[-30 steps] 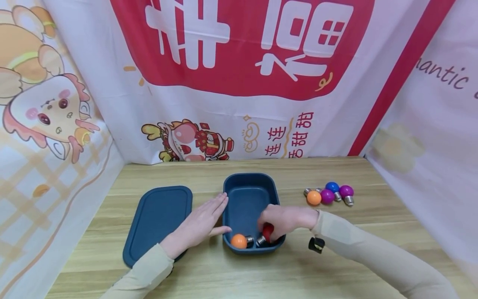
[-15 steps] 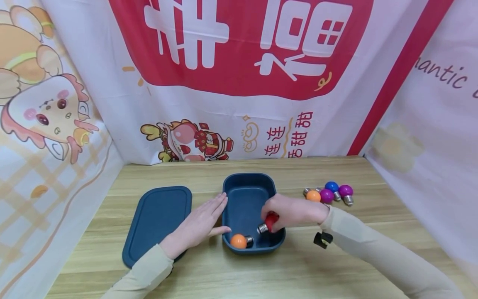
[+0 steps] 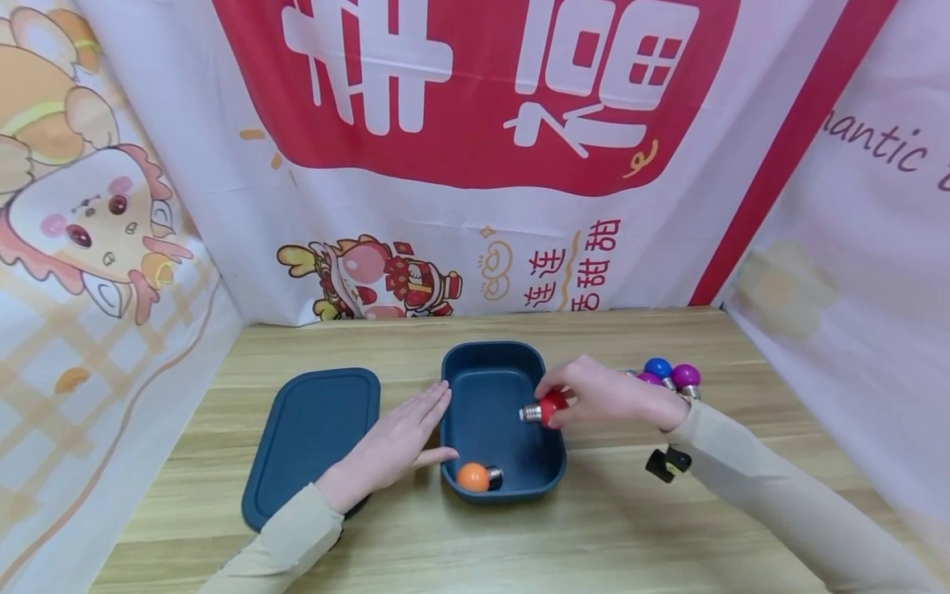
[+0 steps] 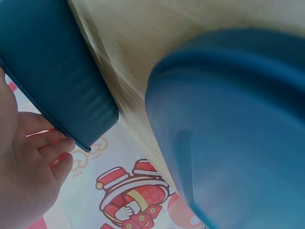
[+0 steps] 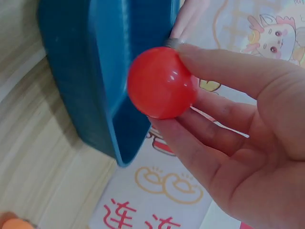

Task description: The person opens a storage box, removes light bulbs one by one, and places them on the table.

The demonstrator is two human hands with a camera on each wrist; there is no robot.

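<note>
- On the desk [image 3: 475, 544]: blue box [image 3: 491, 412]; left hand [image 3: 401, 437], fingers straight, at its 9 o'clock rim.
- Right hand [image 3: 594, 392], box's 3 o'clock: clamped on red bulb [image 5: 162, 83] above rim.
- Smooth, round bulb might slip and strike rim should the pinch loosen.

Box [image 3: 493, 417] mid bench [image 3: 519, 549], lid [image 3: 315, 445] over on left, bulb pile [image 3: 657, 368] off right. Single bulb [image 3: 472, 477] inside box, near end.

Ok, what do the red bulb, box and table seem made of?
Red bulb: glossy plastic or glass, by its sharp highlights; ridged, silvery base looks metal. Box: probably matte plastic or silicone, with soft sheen. Table: wood or wood-look laminate, by its grain.
</note>
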